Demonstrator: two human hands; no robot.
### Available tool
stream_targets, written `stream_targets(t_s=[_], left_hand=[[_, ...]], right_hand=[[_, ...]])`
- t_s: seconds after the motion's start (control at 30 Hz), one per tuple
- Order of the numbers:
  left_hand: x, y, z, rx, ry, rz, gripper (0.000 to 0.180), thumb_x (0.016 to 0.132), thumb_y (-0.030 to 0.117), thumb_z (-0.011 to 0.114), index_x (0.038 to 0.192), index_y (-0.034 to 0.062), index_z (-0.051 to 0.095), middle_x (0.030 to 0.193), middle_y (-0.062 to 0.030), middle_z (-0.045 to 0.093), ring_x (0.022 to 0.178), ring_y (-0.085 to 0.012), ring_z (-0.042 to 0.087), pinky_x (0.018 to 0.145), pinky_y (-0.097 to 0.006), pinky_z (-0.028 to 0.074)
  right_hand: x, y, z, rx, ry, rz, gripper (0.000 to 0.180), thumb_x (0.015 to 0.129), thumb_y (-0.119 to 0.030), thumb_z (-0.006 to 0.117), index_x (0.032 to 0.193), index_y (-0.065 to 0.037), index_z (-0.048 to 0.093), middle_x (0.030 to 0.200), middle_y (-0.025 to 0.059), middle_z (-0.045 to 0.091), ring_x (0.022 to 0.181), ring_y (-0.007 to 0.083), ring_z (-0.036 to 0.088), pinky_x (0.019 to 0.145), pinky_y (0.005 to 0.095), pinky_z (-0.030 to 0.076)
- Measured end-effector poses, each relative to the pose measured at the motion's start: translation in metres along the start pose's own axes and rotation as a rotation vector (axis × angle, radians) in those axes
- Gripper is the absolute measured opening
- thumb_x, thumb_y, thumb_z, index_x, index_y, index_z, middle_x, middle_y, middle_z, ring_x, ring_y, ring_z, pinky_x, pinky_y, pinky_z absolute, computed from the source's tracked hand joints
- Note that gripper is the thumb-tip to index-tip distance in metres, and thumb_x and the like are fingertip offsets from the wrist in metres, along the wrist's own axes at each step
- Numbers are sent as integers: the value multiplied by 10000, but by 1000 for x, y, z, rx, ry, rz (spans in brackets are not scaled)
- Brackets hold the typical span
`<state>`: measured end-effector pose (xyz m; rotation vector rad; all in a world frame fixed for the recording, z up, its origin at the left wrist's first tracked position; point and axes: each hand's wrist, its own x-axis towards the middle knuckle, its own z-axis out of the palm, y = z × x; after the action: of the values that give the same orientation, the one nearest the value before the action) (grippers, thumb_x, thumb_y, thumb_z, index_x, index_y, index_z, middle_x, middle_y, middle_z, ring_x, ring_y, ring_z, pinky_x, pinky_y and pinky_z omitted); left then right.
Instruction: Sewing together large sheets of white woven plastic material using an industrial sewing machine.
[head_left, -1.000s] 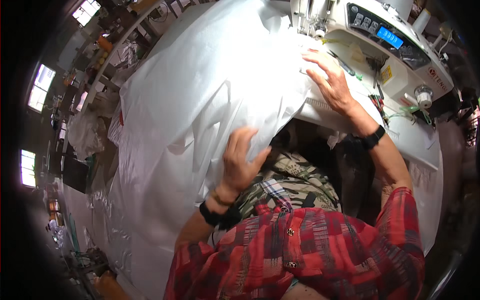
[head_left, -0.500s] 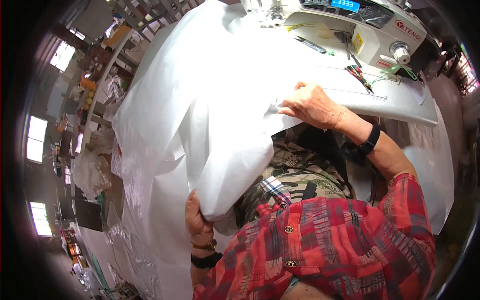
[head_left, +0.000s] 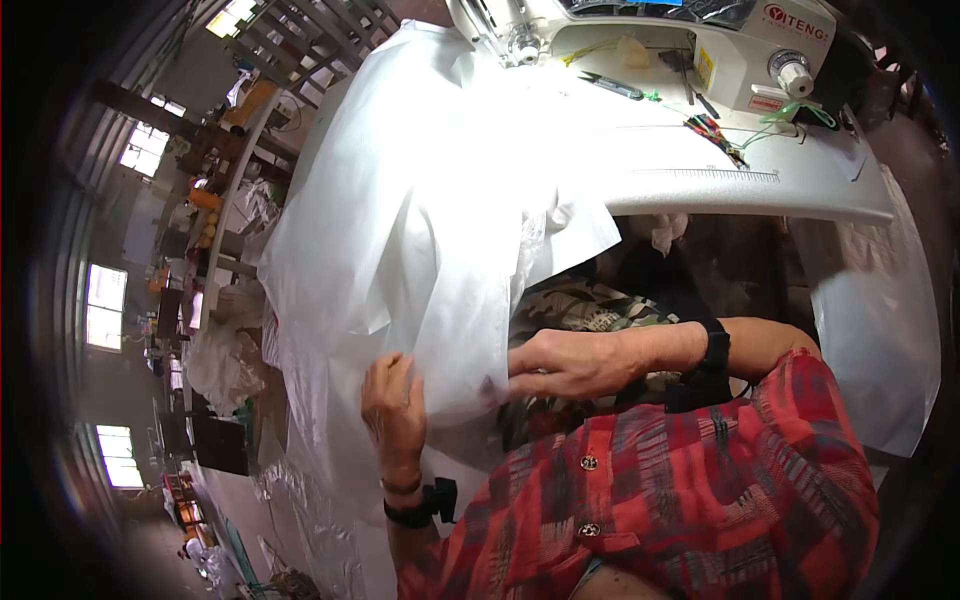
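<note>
A large translucent white sheet (head_left: pixel 380 270) drapes from the sewing machine's table down towards my lap. My left hand (head_left: pixel 394 408) is closed on its lower part, fingers bent up over the material. My right hand (head_left: pixel 580 362) reaches in from the right at the sheet's near edge. Its fingers and thumb are stretched out and apart, and their tips go behind the sheet. A dark fingertip shape shows faintly through the material. Bright light washes out the sheet near the sewing machine's needle area (head_left: pixel 525 45).
The white sewing machine (head_left: pixel 740 60) stands at the back right. On its table (head_left: pixel 690 180) lie thread snips (head_left: pixel 610 86) and a bundle of coloured wires or threads (head_left: pixel 712 138). More white sheeting (head_left: pixel 870 350) hangs at right. A cluttered bench (head_left: pixel 210 260) stands at left.
My right hand has left the sheet's upper corner and come down towards my left hand. That corner now lies loose by the table edge. My left hand has shifted slightly up.
</note>
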<state>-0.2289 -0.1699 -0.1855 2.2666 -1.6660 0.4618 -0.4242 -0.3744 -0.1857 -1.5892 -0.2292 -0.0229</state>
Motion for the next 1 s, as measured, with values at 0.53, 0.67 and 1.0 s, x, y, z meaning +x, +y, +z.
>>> stream_targets(t_s=[0.53, 0.67, 1.0], left_hand=[[59, 60, 0, -1389, -406, -492, 92, 964, 90, 600, 988, 2, 615, 784, 44, 613, 688, -1, 516, 605, -184, 423], [59, 66, 10, -1447, -305, -493, 97, 970, 109, 603, 930, 21, 607, 760, 69, 574, 678, 7, 485, 598, -174, 392], [63, 79, 25, -1676, -413, -598, 337, 882, 71, 646, 1176, -68, 560, 958, -44, 655, 853, -82, 607, 783, -219, 483]], right_hand=[[-18, 14, -21, -340, -30, 213, 422, 917, -386, 622, 988, 24, 692, 887, 173, 687, 886, 291, 667, 796, 386, 515], [-31, 45, -32, 167, 470, 185, 381, 976, -326, 589, 980, 44, 679, 913, 104, 702, 892, 149, 661, 791, 305, 524], [-38, 71, -42, 110, 1188, -39, 206, 969, -215, 610, 1017, -18, 577, 891, 24, 630, 782, 89, 598, 724, 249, 493]])
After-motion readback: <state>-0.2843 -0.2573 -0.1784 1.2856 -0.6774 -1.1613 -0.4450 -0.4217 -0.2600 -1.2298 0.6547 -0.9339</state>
